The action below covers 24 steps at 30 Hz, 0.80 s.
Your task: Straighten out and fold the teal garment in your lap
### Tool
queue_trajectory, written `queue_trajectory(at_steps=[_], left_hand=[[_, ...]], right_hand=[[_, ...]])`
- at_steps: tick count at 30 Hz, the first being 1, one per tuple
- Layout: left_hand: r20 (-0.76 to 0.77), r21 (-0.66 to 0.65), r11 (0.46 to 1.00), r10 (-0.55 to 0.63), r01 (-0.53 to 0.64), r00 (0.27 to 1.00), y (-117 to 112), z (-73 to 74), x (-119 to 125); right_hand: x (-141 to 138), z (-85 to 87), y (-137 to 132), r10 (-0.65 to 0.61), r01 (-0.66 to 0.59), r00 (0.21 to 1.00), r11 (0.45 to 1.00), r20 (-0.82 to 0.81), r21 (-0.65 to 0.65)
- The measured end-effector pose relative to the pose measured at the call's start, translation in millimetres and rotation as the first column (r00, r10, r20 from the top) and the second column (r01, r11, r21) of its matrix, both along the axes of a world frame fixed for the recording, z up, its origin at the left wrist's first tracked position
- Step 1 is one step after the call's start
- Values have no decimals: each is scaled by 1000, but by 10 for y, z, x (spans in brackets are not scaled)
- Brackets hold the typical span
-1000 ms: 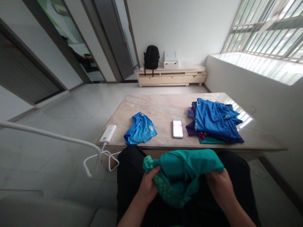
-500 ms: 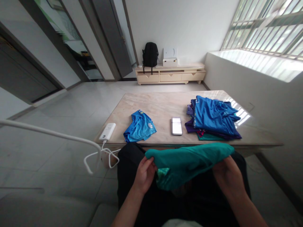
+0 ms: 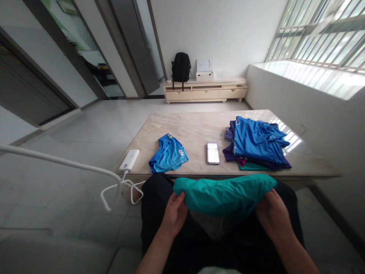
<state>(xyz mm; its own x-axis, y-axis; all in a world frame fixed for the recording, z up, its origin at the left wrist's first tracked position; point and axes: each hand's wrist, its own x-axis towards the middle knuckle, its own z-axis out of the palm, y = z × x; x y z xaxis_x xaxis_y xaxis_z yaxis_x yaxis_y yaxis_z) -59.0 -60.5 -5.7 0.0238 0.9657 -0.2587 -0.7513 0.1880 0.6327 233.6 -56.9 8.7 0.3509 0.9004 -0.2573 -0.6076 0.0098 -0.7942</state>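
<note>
A green piece of clothing [image 3: 222,194] stretches between my hands above my lap, in front of the table edge. My left hand [image 3: 176,211] pinches its left end, thumb on top. At the other end, my right hand [image 3: 273,211] grips the cloth, with some fingers hidden beneath it. Whether it is a shirt or shorts I cannot tell. Beyond it on the table, a crumpled blue garment [image 3: 169,154] with a white logo lies to the left. A stack of folded clothes [image 3: 258,139], blue on top with purple and green below, sits to the right.
A phone [image 3: 213,153] lies on the marble-look table [image 3: 194,125] between the garments. A white power bank [image 3: 129,160] with a cable is at the table's left edge. A white bar [image 3: 62,160] reaches in from the left. A backpack [image 3: 181,67] stands on the far cabinet [image 3: 205,93].
The green clothing has been turned so its lower part is gathered up, and it hangs less low. Its printed patch is out of sight. Both hands keep their hold.
</note>
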Motion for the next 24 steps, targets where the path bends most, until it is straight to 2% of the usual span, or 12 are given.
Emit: queue_trajectory(at_steps=[6, 9, 11, 14, 17, 18, 20, 22, 24], left_hand=[[41, -19, 999, -40, 41, 998, -14, 89, 22], [72, -11, 996, -85, 86, 994, 1, 156, 80], [83, -8, 994, -109, 110, 991, 14, 194, 127], [86, -37, 994, -104, 107, 991, 32, 212, 188], [79, -108, 990, -84, 92, 993, 53, 157, 213], [69, -132, 988, -75, 84, 995, 65, 123, 212], [6, -170, 984, -60, 60, 998, 90, 42, 201], [-173, -167, 986, -18, -11, 985, 104, -31, 188], [-422, -61, 986, 115, -155, 899, 75, -59, 191]], right_hand=[[-27, -78, -17, 51, -51, 999, 997, -2, -54], [-89, -81, -14, 203, -202, 979, 977, 0, -65], [-150, -57, -23, 361, -361, 933, 931, -14, -62], [-252, 12, -74, 572, -574, 819, 816, -48, -63], [-331, 84, -143, 678, -678, 734, 729, -39, -90], [-346, 100, -159, 679, -679, 733, 726, -37, -107], [-356, 117, -171, 626, -624, 779, 768, -40, -142], [-348, 126, -160, 524, -522, 851, 837, -34, -163], [-341, 144, -143, 401, -395, 916, 906, 9, -154]])
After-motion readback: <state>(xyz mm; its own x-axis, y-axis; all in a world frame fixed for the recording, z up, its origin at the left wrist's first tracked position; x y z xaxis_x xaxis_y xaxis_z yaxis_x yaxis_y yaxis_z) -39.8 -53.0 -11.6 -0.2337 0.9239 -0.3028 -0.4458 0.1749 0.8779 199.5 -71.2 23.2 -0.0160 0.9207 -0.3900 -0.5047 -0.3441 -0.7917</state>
